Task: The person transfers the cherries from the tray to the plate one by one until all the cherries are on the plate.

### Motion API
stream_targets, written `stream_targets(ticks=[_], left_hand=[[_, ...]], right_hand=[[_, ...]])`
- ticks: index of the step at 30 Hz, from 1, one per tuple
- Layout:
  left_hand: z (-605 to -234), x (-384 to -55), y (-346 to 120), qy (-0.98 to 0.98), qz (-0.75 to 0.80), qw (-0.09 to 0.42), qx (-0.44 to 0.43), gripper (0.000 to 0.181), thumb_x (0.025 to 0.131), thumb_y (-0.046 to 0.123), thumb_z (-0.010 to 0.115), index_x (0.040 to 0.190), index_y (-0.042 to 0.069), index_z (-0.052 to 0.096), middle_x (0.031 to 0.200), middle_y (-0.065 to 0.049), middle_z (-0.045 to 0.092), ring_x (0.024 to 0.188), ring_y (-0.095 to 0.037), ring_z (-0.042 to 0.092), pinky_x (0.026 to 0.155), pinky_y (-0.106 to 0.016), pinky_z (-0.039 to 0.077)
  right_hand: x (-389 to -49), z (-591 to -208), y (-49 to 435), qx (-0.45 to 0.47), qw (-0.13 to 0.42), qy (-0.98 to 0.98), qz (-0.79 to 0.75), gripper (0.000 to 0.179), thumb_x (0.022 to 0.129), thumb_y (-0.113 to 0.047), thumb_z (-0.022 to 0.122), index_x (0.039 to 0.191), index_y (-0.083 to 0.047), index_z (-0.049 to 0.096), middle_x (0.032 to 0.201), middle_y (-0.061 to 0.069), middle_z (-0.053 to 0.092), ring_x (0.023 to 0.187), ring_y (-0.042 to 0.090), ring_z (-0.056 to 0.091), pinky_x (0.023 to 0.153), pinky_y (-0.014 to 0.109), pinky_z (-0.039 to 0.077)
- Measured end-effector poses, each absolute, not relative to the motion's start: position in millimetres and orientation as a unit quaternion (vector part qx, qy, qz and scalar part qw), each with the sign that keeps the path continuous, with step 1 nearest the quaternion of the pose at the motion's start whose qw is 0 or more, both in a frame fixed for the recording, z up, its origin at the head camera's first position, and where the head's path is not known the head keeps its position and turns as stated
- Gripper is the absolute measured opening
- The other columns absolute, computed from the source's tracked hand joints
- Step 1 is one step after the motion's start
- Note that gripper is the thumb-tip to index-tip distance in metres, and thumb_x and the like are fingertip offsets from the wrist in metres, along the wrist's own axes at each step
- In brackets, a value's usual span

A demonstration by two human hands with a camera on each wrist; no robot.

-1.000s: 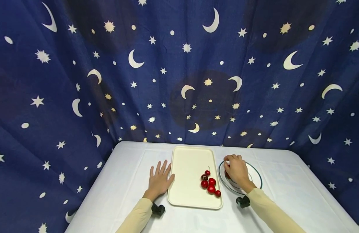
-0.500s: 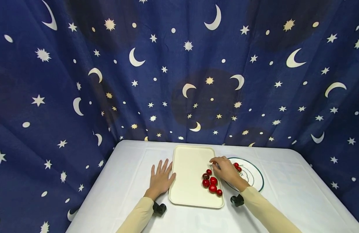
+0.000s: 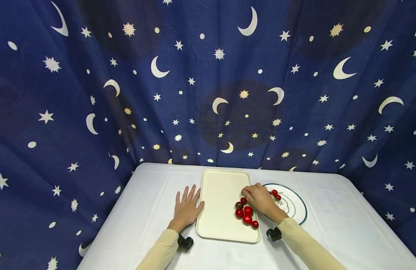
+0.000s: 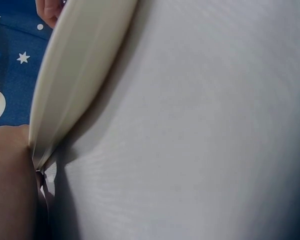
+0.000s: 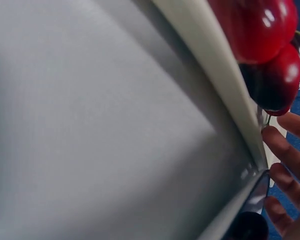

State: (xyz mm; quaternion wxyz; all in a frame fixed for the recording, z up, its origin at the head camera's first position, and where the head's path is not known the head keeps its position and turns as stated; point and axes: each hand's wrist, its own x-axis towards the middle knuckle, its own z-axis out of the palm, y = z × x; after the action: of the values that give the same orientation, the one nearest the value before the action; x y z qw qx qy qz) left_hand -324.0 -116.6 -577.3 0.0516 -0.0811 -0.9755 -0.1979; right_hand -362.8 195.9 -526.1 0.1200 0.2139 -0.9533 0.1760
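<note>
My left hand lies flat with fingers spread on the cloth, its thumb at the left rim of a cream tray. Several red cherries sit in the tray's right half. At the tray's right edge, the thumb and index finger of my right hand pinch the thin stem of the farthest cherry. The right wrist view shows the stem by the fingertips, below glossy dark red cherries. In the left wrist view, the tray's outer wall rises beside the left hand.
A white plate with a dark green rim stands right of the tray, partly behind my right wrist. A few cherries lie on its far left part. White cloth covers the table; a blue curtain with moons and stars hangs behind.
My right hand has moved left from over the plate to the tray's right edge, uncovering cherries on the plate. Over the last half second it has barely shifted. The left hand stays put.
</note>
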Motion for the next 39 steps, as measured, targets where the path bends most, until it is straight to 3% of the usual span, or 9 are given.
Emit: stream_targets(ticks=[7,13,28,39], left_hand=[[-579.9,-324.9,-116.7,-0.978,-0.184,0.057,-0.083,0.064,0.106,0.055,0.032,0.162,0.024,0.034,0.174,-0.002,0.023,0.163,-0.032,0.014,0.129,-0.063,0.006],[-580.2,-325.5,-117.0,-0.978,-0.184,0.060,-0.083,0.064,0.106,0.055,0.032,0.162,0.024,0.034,0.174,-0.002,0.024,0.163,-0.033,0.015,0.129,-0.063,0.007],[-579.7,-324.9,-116.5,-0.978,-0.183,0.057,-0.083,0.064,0.106,0.055,0.033,0.162,0.025,0.033,0.174,-0.001,0.023,0.163,-0.032,0.015,0.129,-0.063,0.007],[-569.8,-319.9,-115.6,-0.974,-0.203,0.051,-0.088,0.064,0.106,0.049,0.038,0.161,0.018,0.035,0.173,-0.009,0.026,0.162,-0.039,0.016,0.128,-0.065,0.005]], right_hand=[[-362.4,-523.5,194.9,0.207,0.097,-0.960,0.162,0.028,0.107,-0.028,0.053,0.093,-0.018,0.075,0.088,-0.004,0.076,0.099,0.026,0.063,0.080,0.041,0.045],[-360.3,-521.6,193.9,0.206,0.101,-0.962,0.150,0.033,0.107,-0.030,0.053,0.089,-0.016,0.077,0.091,0.001,0.077,0.101,0.027,0.064,0.082,0.044,0.047],[-359.9,-524.9,195.2,0.217,0.121,-0.958,0.142,0.016,0.098,-0.024,0.067,0.092,-0.014,0.077,0.093,0.002,0.077,0.097,0.024,0.064,0.081,0.043,0.049],[-359.1,-526.2,194.4,0.224,0.141,-0.953,0.148,0.010,0.096,-0.020,0.070,0.092,-0.014,0.077,0.095,0.002,0.077,0.097,0.024,0.065,0.082,0.045,0.050]])
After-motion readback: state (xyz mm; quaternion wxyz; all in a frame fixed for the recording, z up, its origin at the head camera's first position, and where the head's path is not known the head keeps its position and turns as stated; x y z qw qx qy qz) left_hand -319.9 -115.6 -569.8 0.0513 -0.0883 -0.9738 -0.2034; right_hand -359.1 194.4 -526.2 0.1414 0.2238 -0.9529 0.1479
